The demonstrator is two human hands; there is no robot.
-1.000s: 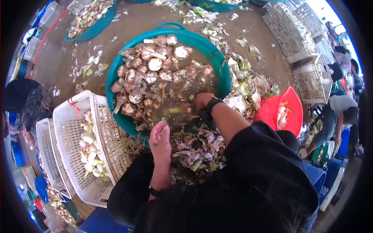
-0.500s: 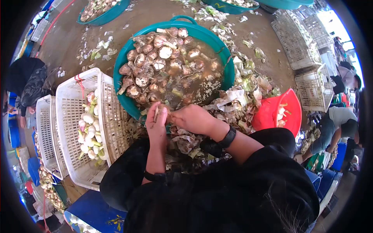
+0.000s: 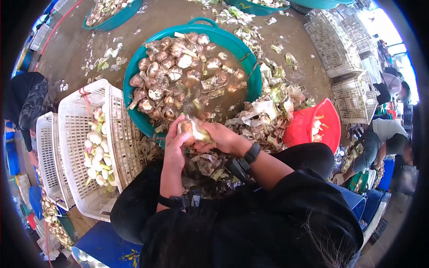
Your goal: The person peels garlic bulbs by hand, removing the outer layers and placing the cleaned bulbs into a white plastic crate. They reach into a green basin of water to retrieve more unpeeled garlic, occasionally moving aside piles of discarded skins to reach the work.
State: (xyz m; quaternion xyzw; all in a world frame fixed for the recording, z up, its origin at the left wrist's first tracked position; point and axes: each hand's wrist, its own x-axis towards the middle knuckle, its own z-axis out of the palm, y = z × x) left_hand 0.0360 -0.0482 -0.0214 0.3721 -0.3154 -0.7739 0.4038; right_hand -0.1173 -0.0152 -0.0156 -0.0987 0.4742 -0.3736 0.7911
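Note:
A garlic bulb (image 3: 186, 130) with brown outer skin and a paler stem side is between my two hands, over the near rim of the green tub (image 3: 129, 73). My left hand (image 3: 173, 145) is wrapped round its left side. My right hand (image 3: 223, 136) grips its pale green stem side from the right. Muddy unpeeled bulbs (image 3: 154, 69) float in brown water in the tub. Peeled white bulbs (image 3: 99, 156) lie in the white crate (image 3: 73, 134) on the left. Below my hands lie loose skins (image 3: 208, 164).
A red bucket (image 3: 304, 127) with pale bulbs stands at the right beside a heap of skins (image 3: 263, 118). White crates (image 3: 333, 44) are stacked at the back right. Other people work at the far left (image 3: 29, 100) and far right (image 3: 373, 147). A second tub (image 3: 111, 22) is behind.
The bulb between my hands now shows more of its body and a paler side. My right hand has shifted slightly down around the stem side. The whole view has moved a little.

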